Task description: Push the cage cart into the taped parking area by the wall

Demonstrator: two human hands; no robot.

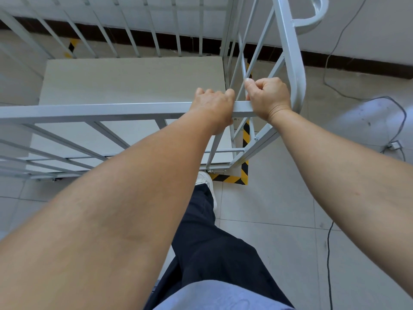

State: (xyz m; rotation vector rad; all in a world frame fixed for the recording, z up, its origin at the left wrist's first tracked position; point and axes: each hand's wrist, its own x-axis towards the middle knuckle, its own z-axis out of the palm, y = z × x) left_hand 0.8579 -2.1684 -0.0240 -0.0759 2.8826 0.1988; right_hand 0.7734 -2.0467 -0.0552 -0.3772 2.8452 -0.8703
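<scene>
Gripping the top rail of the cage cart with both hands, set close together near the cart's right corner: left hand wrapped over the rail from above, right hand clenched around the rail end beside the curved side frame. Probably holding there to steer that corner along the tape line while leaning body weight forward. Standing with one foot right at the cart's base. Sitting already close to the wall, with the yellow-and-black floor tape showing just outside the near right corner and another strip visible through the far bars. Looking largely inside the marked area, though impossible to confirm for the left side. Carrying nothing visible inside the cage: only the pale flat deck showing. Trailing across the floor well to the right, a black cable, clear of the cart.
</scene>
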